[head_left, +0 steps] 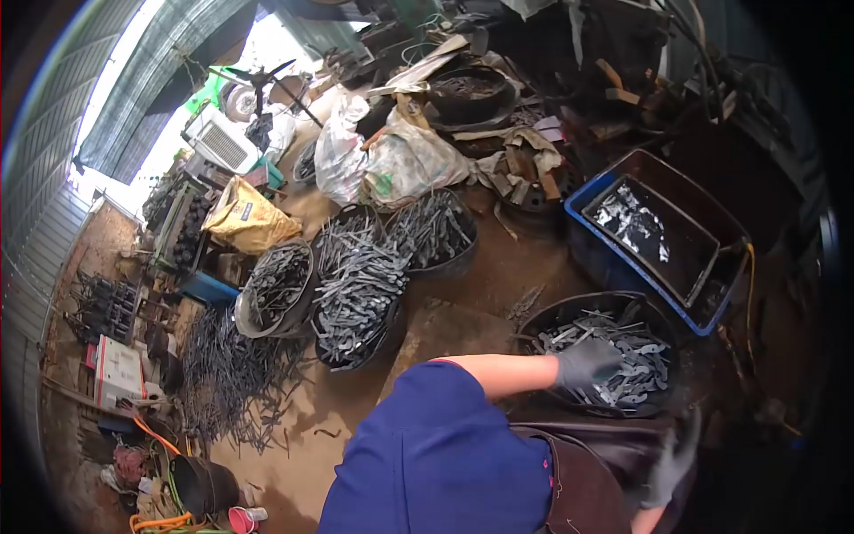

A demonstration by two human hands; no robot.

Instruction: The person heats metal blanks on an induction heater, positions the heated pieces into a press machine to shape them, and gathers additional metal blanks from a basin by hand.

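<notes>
Blue cloth of a shirt (427, 454) fills the bottom of the view, with a dark brown apron (583, 485) just to its right. From the blue sleeve, a forearm reaches across to the left hand (587, 366), which wears a dark grey glove. That hand is lowered onto grey metal pieces (642, 351), its fingers bent down among them; whether it pinches one cannot be told. These pieces lie jumbled in a round black tub (527, 331), under the hand and spreading to its right.

Lower and to the right of the left hand, the right hand (669, 467), in a paler grey glove, is blurred beside the apron; its fingers are too smeared to tell how they are set or whether they hold anything.

Above and to the right of the left hand stands a blue-rimmed bin (633, 270) with a dark tray (689, 254) inside, its surface showing bright white patches. Well to the left of the hand, three containers (391, 327) (471, 254) (311, 289) stand close together, heaped with similar pieces. Farther left, a dark heap of thin pieces (231, 374) spreads over the floor (307, 454). Up and left of the hand are a yellow sack (249, 218) and white sacks (409, 160).
</notes>
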